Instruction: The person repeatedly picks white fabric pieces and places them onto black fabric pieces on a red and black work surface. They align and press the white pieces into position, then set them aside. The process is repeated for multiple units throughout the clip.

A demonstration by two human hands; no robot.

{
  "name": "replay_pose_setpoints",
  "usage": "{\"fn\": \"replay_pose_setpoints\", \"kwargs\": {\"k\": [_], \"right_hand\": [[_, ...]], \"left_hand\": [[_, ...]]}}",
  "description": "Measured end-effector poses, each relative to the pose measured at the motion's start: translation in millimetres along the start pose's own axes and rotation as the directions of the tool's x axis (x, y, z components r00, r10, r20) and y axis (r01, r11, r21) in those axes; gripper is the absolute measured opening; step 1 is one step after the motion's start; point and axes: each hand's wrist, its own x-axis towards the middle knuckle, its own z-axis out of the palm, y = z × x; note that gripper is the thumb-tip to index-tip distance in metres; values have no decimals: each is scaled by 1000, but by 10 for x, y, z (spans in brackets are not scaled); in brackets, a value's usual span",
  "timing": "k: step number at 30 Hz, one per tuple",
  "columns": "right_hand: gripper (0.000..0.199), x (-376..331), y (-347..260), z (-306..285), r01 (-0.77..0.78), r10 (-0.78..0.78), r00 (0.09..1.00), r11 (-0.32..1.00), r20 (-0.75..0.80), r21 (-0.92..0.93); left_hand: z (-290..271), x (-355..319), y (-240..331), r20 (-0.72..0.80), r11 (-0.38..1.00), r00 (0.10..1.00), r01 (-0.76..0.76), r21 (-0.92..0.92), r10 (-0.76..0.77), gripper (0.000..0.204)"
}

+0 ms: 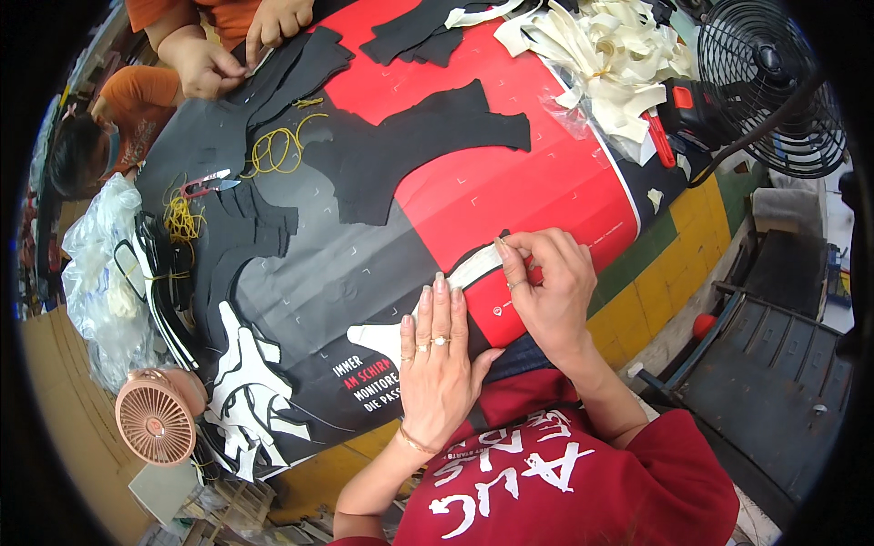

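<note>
Fingers of the left hand (435, 378) lie flat and straight, gripping nothing, on one white fabric piece (475, 267) edged in black; those of the right hand (555, 284) are pinched on its right end. That piece lies on the near side of the red-and-black bench (537, 196), partly hidden by the left hand. Around it are two fans, a black fan (769, 60) and a small pink fan (155, 428), one pair of snips (198, 187) and one red cutter (662, 144). White cutouts (241, 359), black fabric pieces (369, 177) and cream strips (605, 56) overlap too much to count; a clear plastic bag (98, 264) and yellow cord (185, 224) crowd the left.
</note>
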Motion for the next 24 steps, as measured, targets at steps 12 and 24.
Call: {"fn": "replay_pose_setpoints", "kwargs": {"k": [12,24], "right_hand": [[38,37,68,8,-156,157,988,987,-14,48],[45,-20,4,15,-76,82,995,991,-52,107]], "left_hand": [[94,282,124,4,995,997,-82,-50,82,87],[116,250,93,-42,997,996,-77,3,77,83]]}}
